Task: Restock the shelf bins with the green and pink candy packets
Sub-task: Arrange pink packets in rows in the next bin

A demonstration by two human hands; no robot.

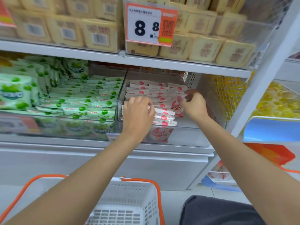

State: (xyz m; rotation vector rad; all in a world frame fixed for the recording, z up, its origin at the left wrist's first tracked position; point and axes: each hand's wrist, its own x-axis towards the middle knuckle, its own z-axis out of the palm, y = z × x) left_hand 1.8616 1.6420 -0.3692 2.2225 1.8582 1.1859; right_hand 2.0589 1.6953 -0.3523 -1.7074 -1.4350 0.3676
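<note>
Shop shelves [162,62] hold clear bins [191,127]: green packets [90,101] fill one, pink packets [155,93] lie in the next. There the left hand [138,112] curls round some and the right hand [193,103] pinches one. They look light, crinkly and slippery; grab the flat middle.

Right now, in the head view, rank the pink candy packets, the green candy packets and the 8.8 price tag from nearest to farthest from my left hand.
1. The pink candy packets: right bin, with the left hand curling its fingers over them.
2. The green candy packets: next bin, to the left.
3. The price tag: on the shelf above.
</note>
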